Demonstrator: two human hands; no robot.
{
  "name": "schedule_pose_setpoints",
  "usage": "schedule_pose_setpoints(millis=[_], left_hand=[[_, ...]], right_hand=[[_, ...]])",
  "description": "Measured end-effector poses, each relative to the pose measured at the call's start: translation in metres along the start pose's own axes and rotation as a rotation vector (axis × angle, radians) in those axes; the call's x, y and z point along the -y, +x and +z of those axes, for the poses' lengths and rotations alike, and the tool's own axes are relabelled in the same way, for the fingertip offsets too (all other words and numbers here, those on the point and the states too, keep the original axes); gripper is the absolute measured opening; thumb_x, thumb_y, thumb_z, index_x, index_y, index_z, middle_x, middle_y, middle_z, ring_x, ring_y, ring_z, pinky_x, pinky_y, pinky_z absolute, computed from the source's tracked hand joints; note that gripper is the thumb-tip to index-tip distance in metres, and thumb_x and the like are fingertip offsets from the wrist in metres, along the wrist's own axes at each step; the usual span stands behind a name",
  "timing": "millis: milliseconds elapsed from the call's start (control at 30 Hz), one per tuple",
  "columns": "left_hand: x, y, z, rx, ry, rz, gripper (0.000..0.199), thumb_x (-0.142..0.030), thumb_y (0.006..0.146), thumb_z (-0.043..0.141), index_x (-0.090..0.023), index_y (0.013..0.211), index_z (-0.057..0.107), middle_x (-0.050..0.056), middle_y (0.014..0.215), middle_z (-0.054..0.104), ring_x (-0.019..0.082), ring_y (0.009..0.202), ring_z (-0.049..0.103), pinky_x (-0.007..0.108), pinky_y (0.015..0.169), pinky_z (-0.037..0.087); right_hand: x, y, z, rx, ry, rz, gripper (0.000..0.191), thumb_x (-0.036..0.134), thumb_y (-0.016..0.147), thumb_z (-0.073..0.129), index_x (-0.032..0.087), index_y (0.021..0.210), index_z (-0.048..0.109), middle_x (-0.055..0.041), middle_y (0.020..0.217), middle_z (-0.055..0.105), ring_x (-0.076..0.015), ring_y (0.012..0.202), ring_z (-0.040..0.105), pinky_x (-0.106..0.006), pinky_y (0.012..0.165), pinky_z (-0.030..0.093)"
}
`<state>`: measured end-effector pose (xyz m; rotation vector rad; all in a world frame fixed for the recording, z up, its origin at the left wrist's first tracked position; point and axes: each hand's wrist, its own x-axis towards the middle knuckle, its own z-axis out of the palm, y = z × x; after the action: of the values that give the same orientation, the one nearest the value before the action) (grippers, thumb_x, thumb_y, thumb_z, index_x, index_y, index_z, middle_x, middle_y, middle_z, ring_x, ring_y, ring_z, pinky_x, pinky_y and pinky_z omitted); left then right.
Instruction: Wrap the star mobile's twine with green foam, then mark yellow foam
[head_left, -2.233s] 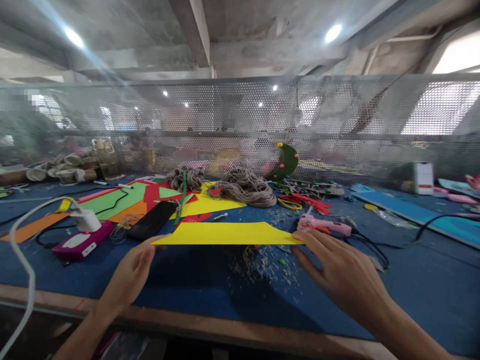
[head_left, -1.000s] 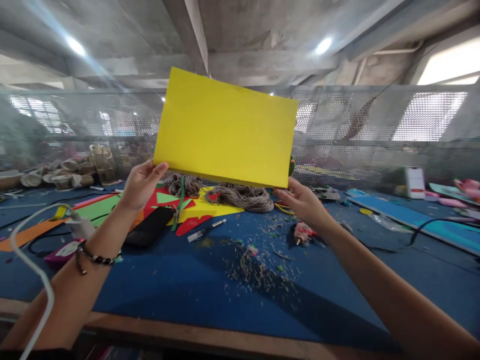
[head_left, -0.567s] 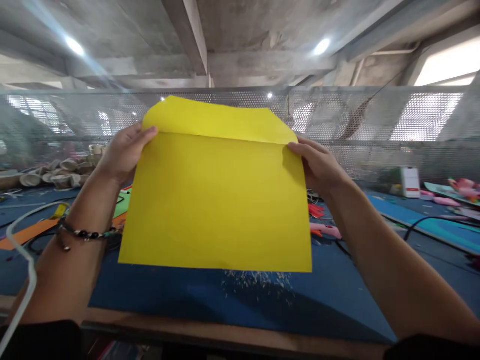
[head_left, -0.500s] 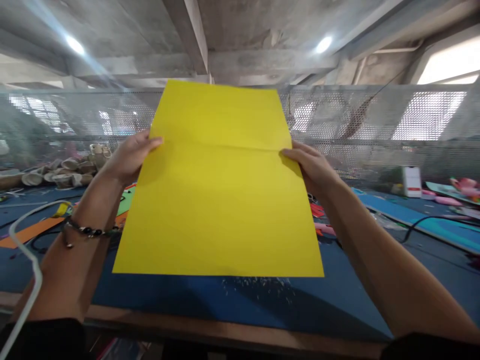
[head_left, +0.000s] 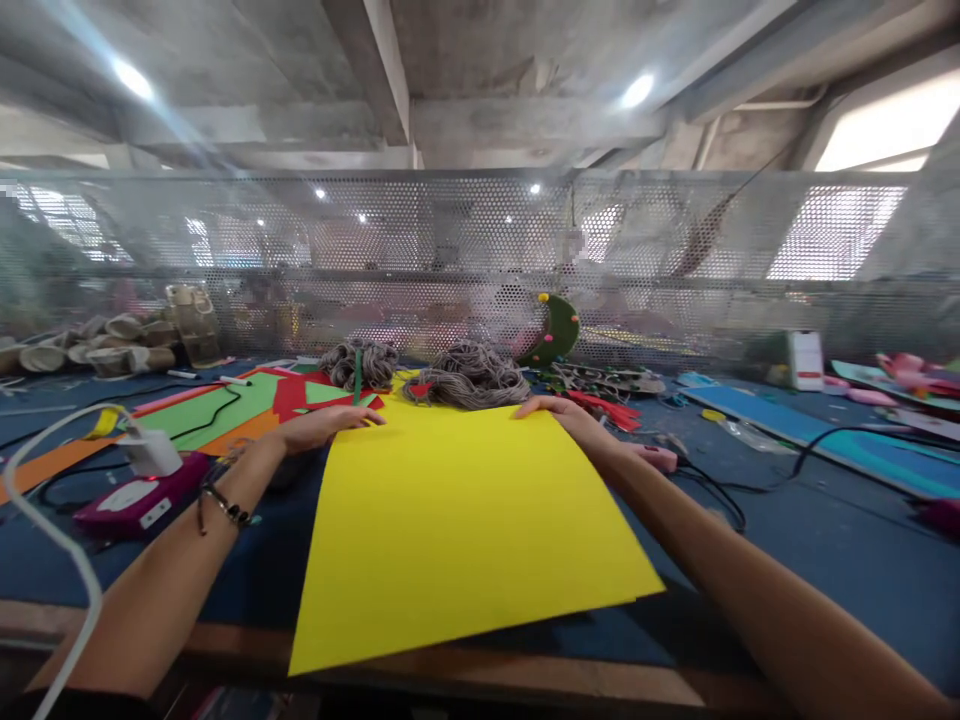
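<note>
A large, smooth yellow sheet [head_left: 465, 520] slopes down toward me over the table's front part. My left hand [head_left: 322, 425] holds it by the far left corner, the thumb side uppermost. At the far right corner my right hand [head_left: 574, 425] grips the same sheet, most of its fingers hidden. The near edge hangs over the table's front edge, lower on the left. Just beyond the sheet lie bundles of grey yarn [head_left: 476, 375], with another yellow piece [head_left: 397, 385] partly under them.
Red, green and orange sheets [head_left: 195, 420] lie at the left, beside a purple power strip [head_left: 142, 500] with a white plug [head_left: 154, 455]. A pink tool [head_left: 652, 457] with a black cord lies at the right, near a blue board [head_left: 810, 430]. A perforated metal screen [head_left: 442, 240] stands behind.
Both hands have lowered the yellow sheet from an upright position toward the table. It is now tilted flatter, and the yarn and table items behind it show.
</note>
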<state>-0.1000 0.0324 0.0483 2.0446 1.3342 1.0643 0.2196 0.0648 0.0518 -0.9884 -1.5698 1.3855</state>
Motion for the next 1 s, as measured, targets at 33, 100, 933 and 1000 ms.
schedule_pose_setpoints(millis=[33, 100, 933, 1000], left_hand=[[0.003, 0.001, 0.002, 0.042, 0.01, -0.015, 0.041, -0.049, 0.073, 0.046, -0.012, 0.074, 0.061, 0.001, 0.068, 0.059, 0.015, 0.062, 0.055, 0.023, 0.054, 0.04], [0.009, 0.003, 0.006, 0.131, 0.026, -0.046, 0.039, -0.05, 0.068, 0.051, -0.012, 0.068, 0.062, 0.0, 0.064, 0.058, 0.016, 0.06, 0.054, 0.021, 0.053, 0.038], [0.018, -0.003, 0.052, 0.313, 0.632, 0.283, 0.028, -0.034, 0.084, 0.037, -0.019, 0.086, 0.06, 0.003, 0.08, 0.063, 0.015, 0.07, 0.056, 0.021, 0.062, 0.037], [0.006, -0.007, 0.06, 0.224, 0.7, 0.389, 0.026, -0.029, 0.085, 0.035, -0.019, 0.097, 0.056, 0.004, 0.09, 0.062, 0.016, 0.08, 0.056, 0.024, 0.069, 0.039]], right_hand=[[0.0, -0.001, 0.002, -0.022, 0.001, -0.017, 0.006, 0.022, 0.06, 0.057, 0.019, 0.065, 0.056, 0.0017, 0.059, 0.062, -0.0115, 0.047, 0.056, -0.024, 0.047, 0.043], [-0.002, -0.001, 0.005, -0.054, -0.003, -0.052, 0.004, 0.022, 0.06, 0.056, 0.019, 0.062, 0.054, 0.0034, 0.057, 0.059, -0.0098, 0.045, 0.053, -0.023, 0.046, 0.041], [-0.015, -0.034, 0.014, 0.206, -1.043, -0.21, 0.022, 0.023, 0.078, 0.041, 0.016, 0.069, 0.06, -0.0005, 0.064, 0.06, -0.0095, 0.058, 0.05, -0.017, 0.05, 0.029], [-0.019, -0.033, 0.023, 0.166, -0.994, -0.235, 0.022, 0.023, 0.078, 0.04, 0.016, 0.071, 0.06, -0.0004, 0.065, 0.06, -0.0096, 0.059, 0.05, -0.017, 0.051, 0.03]])
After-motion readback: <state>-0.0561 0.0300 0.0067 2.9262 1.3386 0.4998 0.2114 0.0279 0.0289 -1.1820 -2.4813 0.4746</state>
